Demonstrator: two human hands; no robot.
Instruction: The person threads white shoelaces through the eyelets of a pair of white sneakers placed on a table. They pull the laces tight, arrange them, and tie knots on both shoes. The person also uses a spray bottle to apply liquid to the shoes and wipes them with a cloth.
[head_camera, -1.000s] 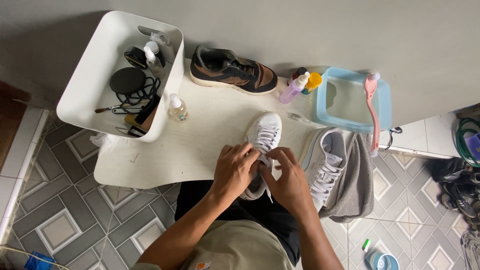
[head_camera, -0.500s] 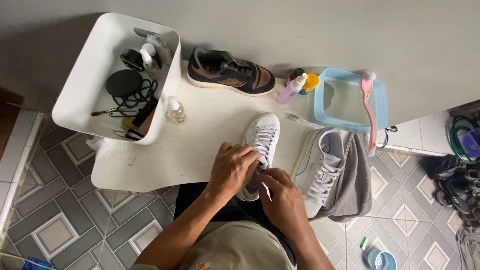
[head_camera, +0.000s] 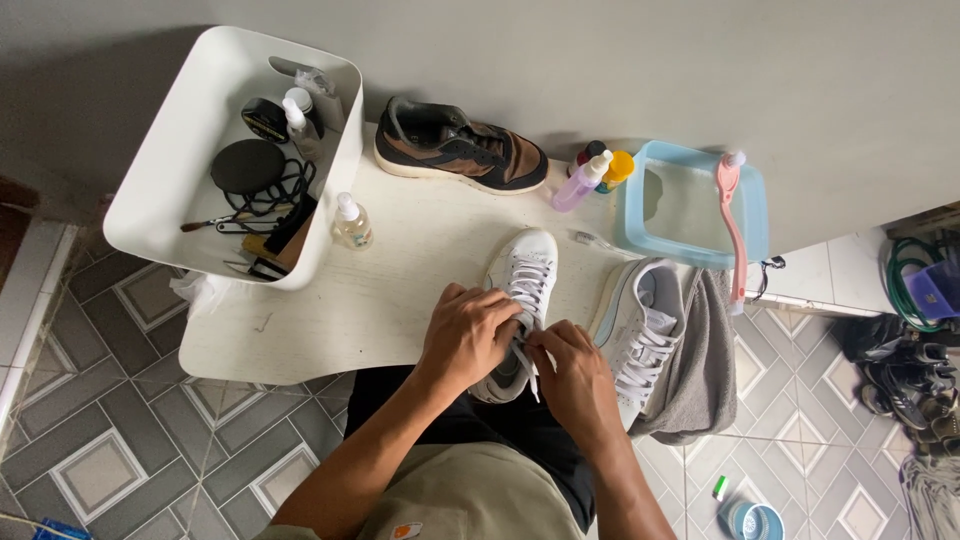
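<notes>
A white sneaker (head_camera: 528, 262) lies on the white table (head_camera: 400, 290), toe pointing away from me. My left hand (head_camera: 468, 335) covers its near half and pinches the laces. My right hand (head_camera: 572, 372) sits just right of it, fingers closed on a white lace end at the shoe's opening. The heel of the sneaker is hidden under both hands. The second white sneaker (head_camera: 640, 325) rests to the right on a grey towel (head_camera: 700, 365).
A white bin (head_camera: 190, 130) of brushes, cords and bottles stands at the back left, a small clear bottle (head_camera: 352, 222) beside it. A brown and black sneaker (head_camera: 460, 148) lies at the back. A light blue basin (head_camera: 690, 205) with a pink brush (head_camera: 732, 215) and spray bottles (head_camera: 585, 178) stands right.
My right hand dropped toward me half a second ago and has come back up against the left hand at the laces. The view shifted slightly.
</notes>
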